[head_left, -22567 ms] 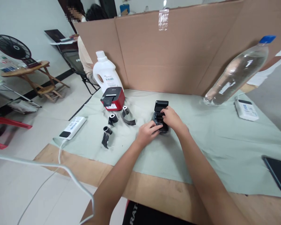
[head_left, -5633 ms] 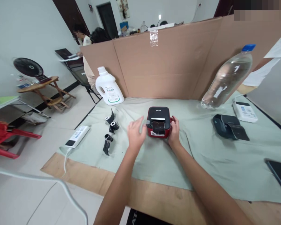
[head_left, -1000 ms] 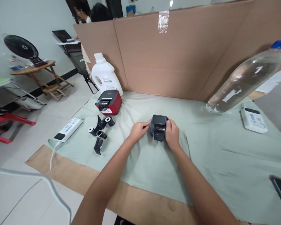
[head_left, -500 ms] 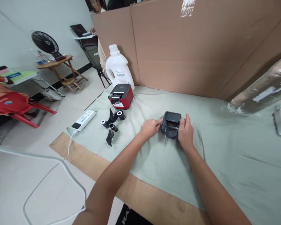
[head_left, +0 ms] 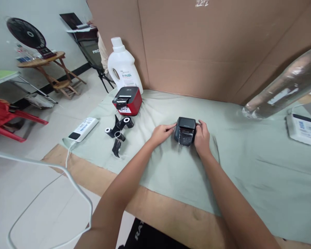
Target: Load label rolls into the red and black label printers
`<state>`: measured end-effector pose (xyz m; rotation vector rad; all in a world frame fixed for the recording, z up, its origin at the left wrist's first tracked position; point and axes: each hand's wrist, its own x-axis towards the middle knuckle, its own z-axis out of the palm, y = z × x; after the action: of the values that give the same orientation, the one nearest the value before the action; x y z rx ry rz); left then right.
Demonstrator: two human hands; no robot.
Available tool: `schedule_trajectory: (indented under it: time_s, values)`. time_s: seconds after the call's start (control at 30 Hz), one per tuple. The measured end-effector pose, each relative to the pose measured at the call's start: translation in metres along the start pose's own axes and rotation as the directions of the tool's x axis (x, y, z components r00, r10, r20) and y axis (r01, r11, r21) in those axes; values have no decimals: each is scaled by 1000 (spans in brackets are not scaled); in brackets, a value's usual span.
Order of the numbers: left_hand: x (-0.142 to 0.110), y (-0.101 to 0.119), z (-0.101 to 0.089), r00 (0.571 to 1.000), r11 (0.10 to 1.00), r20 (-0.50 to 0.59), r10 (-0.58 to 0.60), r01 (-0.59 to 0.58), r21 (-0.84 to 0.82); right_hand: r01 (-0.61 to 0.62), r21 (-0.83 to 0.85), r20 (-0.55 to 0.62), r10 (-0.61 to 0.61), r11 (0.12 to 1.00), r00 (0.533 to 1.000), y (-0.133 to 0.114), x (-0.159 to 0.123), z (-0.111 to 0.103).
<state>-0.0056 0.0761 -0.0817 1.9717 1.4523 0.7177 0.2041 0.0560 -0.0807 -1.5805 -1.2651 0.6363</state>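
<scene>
A small dark printer (head_left: 186, 122) sits on the pale green cloth (head_left: 163, 173), and a glossy black strip (head_left: 186, 136) hangs from its front. My right hand (head_left: 202, 138) is closed on the printer's right side, thumb toward the front. At the opposite side, my left hand (head_left: 162, 134) has its fingers curled and the fingertips against the casing. Farther left stands a red and black printer (head_left: 131, 100), also with a black strip at its front. Several black rolls (head_left: 120, 135) with loose tails lie on the cloth before it.
A white jug (head_left: 125, 69) stands behind the red printer, against a cardboard wall (head_left: 191, 52). White power strips lie at left (head_left: 83, 129) and right (head_left: 302, 128). A plastic-wrapped roll (head_left: 282, 86) leans at the right. A white cable (head_left: 77, 188) loops at lower left.
The view has shifted a little, so most things sit farther left and higher in the picture. Both hands stay at the small dark printer, which has hardly moved on the cloth.
</scene>
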Motion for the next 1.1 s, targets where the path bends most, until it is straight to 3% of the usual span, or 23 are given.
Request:
schedule_trajectory:
  time_s: [0.37, 0.63, 0.9, 1.1]
  values:
    - [-1, -5, 1, 995, 996, -25, 93, -92, 17, 31, 192, 45, -40, 981, 998, 11, 8, 3]
    - [-5, 6, -3, 994, 993, 8, 108, -109, 55, 34, 169, 61, -45, 985, 997, 9, 6, 1]
    - [-1, 6, -4, 997, 998, 56, 59, -61, 34, 34, 196, 49, -44, 980, 998, 17, 9, 3]
    - [-2, 19, -4, 998, 987, 57, 11, -20, 160, 40, 210, 46, -51, 977, 998, 17, 9, 4]
